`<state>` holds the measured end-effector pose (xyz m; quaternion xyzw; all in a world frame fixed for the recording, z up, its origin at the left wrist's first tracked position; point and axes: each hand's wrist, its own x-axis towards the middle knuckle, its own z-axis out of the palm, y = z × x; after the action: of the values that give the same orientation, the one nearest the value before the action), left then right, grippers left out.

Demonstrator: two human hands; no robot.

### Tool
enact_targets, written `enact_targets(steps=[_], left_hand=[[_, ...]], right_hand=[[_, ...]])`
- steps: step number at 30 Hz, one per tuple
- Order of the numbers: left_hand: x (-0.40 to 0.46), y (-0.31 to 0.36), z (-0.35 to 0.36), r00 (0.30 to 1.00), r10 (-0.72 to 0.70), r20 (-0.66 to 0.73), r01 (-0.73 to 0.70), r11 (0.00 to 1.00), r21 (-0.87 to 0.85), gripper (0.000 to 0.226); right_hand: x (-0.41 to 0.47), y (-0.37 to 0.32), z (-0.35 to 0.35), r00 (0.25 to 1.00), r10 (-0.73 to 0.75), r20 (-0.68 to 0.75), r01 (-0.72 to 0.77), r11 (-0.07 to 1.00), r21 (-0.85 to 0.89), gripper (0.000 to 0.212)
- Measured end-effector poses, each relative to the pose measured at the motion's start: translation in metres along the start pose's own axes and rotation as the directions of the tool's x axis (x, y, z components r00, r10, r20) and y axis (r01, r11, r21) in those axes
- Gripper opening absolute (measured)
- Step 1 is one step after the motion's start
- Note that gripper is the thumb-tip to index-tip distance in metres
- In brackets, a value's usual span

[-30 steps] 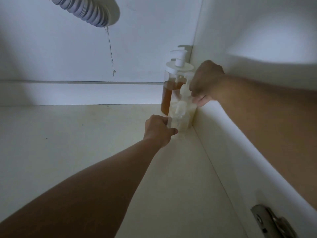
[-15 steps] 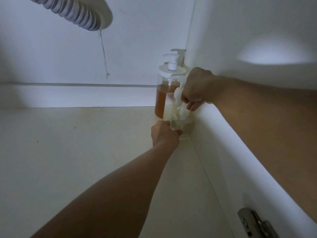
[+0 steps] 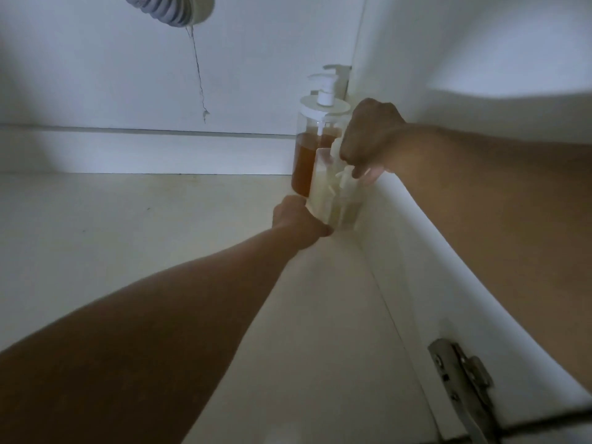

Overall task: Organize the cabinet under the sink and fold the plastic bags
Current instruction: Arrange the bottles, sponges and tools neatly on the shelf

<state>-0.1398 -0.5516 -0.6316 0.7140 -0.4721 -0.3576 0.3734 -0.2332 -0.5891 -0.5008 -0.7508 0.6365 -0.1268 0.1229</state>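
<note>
**Both hands at the clear container in the cabinet's right back corner**

The left hand (image 3: pixel 299 221) grips the lower front edge of a clear container (image 3: pixel 333 200), fingers curled against its base, which reads as steadying it so it does not slide or tip. The right hand (image 3: pixel 368 136) comes in over the container's rim, knuckles up and fingers curled down into it, pinching pale folded plastic bags (image 3: pixel 344 179) that stand packed inside (exactly how many bags is too blurred to say). Judging by the task, this is the step of seating folded bags into their holder.

Just behind the left hand's knuckles, touching or nearly touching the container, stands a pump bottle (image 3: pixel 315 145) of amber liquid; a second pump head shows behind that one. The cabinet side wall (image 3: pixel 432 251) runs directly under the right forearm, so the container is boxed in on that side and at the back. Open room lies to the left of the left arm, across the pale cabinet floor (image 3: pixel 128 235). A corrugated drain hose (image 3: pixel 173 9) hangs well above, and a metal hinge (image 3: pixel 461 379) sits below the right forearm, near the door opening.
</note>
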Motion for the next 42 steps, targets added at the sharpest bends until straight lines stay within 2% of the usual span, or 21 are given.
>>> enact_targets(steps=[2, 5, 9, 11, 15, 20, 24, 28, 31, 33, 36, 42], left_hand=[[-0.008, -0.004, -0.021, 1.0, -0.013, 0.021, 0.013, 1.0, -0.002, 0.073], [-0.026, -0.01, -0.055, 0.998, -0.031, 0.058, 0.03, 0.999, 0.019, 0.058], [-0.065, -0.018, -0.104, 0.993, -0.06, 0.1, 0.047, 0.992, 0.121, 0.039], [-0.09, -0.02, -0.128, 0.987, -0.074, 0.141, 0.048, 0.983, 0.178, 0.034], [-0.147, -0.028, -0.169, 0.981, -0.093, 0.17, 0.044, 0.961, 0.273, 0.03], [-0.231, -0.05, -0.201, 0.947, -0.166, 0.277, 0.045, 0.917, 0.395, 0.026], [-0.279, -0.077, -0.212, 0.861, -0.303, 0.408, 0.051, 0.85, 0.525, 0.03], [-0.303, -0.118, -0.209, 0.804, -0.405, 0.435, 0.043, 0.769, 0.638, 0.038], [-0.309, -0.154, -0.203, 0.853, -0.362, 0.376, -0.044, 0.668, 0.743, 0.06], [-0.311, -0.18, -0.197, 0.903, -0.295, 0.313, -0.073, 0.612, 0.788, 0.077], [-0.311, -0.219, -0.185, 0.938, -0.23, 0.261, -0.078, 0.592, 0.802, 0.094], [-0.306, -0.279, -0.165, 0.945, -0.19, 0.267, -0.1, 0.609, 0.787, 0.105]], right_hand=[[-0.01, -0.003, -0.001, 1.0, -0.013, -0.015, 0.013, 1.0, 0.023, 0.008], [-0.029, -0.009, 0.0, 0.999, -0.025, 0.032, 0.022, 0.993, 0.112, 0.013], [-0.067, -0.019, 0.0, 0.934, -0.101, 0.343, 0.038, 0.982, 0.187, 0.027], [-0.092, -0.025, 0.001, 0.892, -0.125, 0.434, 0.031, 0.975, 0.219, 0.027], [-0.151, -0.042, 0.01, 0.853, -0.164, 0.496, 0.095, 0.982, 0.161, 0.029], [-0.232, -0.056, 0.032, 0.846, -0.192, 0.497, 0.071, 0.965, 0.252, 0.025], [-0.282, -0.059, 0.054, 0.75, -0.18, 0.636, 0.038, 0.973, 0.23, 0.025], [-0.316, -0.059, 0.098, 0.707, -0.179, 0.684, 0.072, 0.981, 0.182, 0.031], [-0.332, -0.055, 0.142, 0.672, -0.192, 0.716, 0.147, 0.981, 0.125, 0.037], [-0.34, -0.053, 0.174, 0.679, -0.231, 0.697, 0.223, 0.969, 0.104, 0.044], [-0.353, -0.052, 0.217, 0.734, -0.314, 0.602, 0.368, 0.929, 0.037, 0.052], [-0.363, -0.052, 0.277, 0.759, -0.374, 0.532, 0.445, 0.896, -0.005, 0.057]])
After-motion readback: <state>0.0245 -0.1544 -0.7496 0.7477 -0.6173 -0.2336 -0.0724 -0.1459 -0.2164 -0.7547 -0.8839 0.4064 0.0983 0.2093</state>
